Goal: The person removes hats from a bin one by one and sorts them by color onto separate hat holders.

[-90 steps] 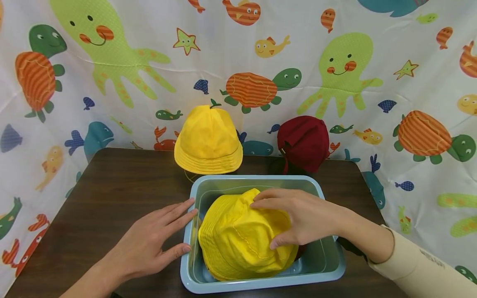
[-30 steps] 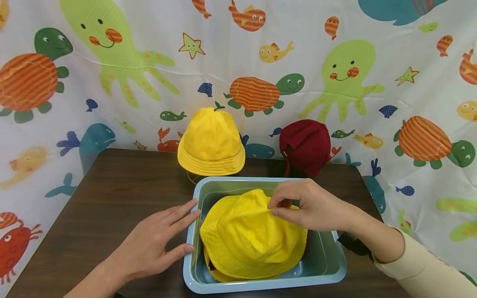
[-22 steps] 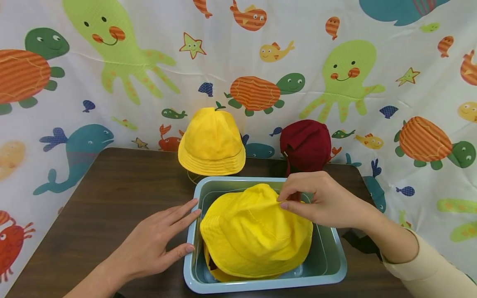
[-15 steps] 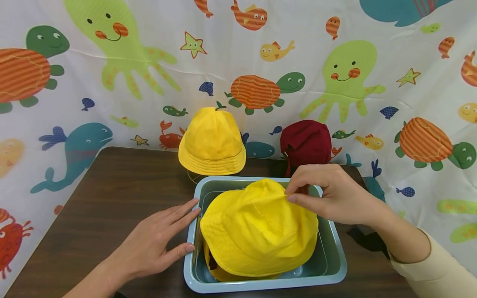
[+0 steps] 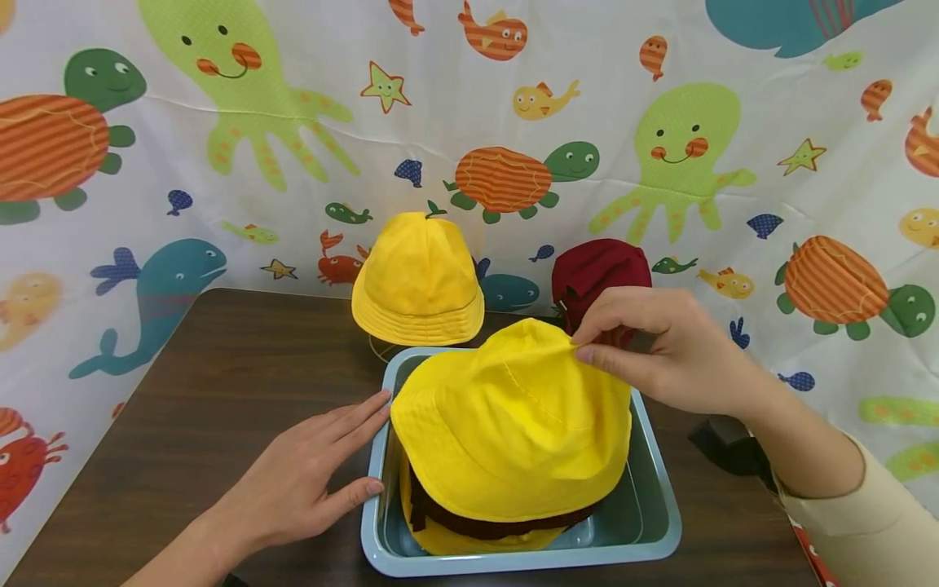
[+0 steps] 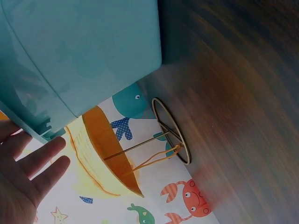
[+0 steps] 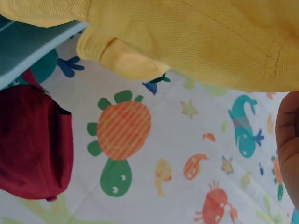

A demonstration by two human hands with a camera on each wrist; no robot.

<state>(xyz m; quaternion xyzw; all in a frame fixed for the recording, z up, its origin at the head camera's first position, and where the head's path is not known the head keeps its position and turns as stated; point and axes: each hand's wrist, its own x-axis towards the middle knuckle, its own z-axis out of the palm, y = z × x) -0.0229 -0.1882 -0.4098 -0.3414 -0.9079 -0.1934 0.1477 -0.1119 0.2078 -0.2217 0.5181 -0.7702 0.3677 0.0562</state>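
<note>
My right hand [image 5: 667, 350] pinches the crown of a yellow bucket hat [image 5: 513, 432] between thumb and fingers. The hat hangs tilted over a light blue plastic bin [image 5: 521, 562], its brim low on the left. Beneath it show a dark maroon band [image 5: 499, 526] and another yellow brim [image 5: 469, 545] inside the bin; the rest of both is hidden. With fingers straight, my left hand [image 5: 301, 473] rests against the bin's left rim. In the right wrist view, the lifted hat's cloth [image 7: 187, 46] spans the top beside part of the hand.
Behind the bin, another yellow hat [image 5: 418, 281] sits on a wire stand [image 6: 170, 130]. A dark red cap [image 5: 597, 269] is at the back right, partly covered by my right hand. The dark wooden table [image 5: 242, 375] ends at a sea-animal curtain [image 5: 293, 49].
My right hand has gone from spread over the hat to pinching its crown, then risen and moved right with it. The maroon band has come into sight. The left hand stays at the rim.
</note>
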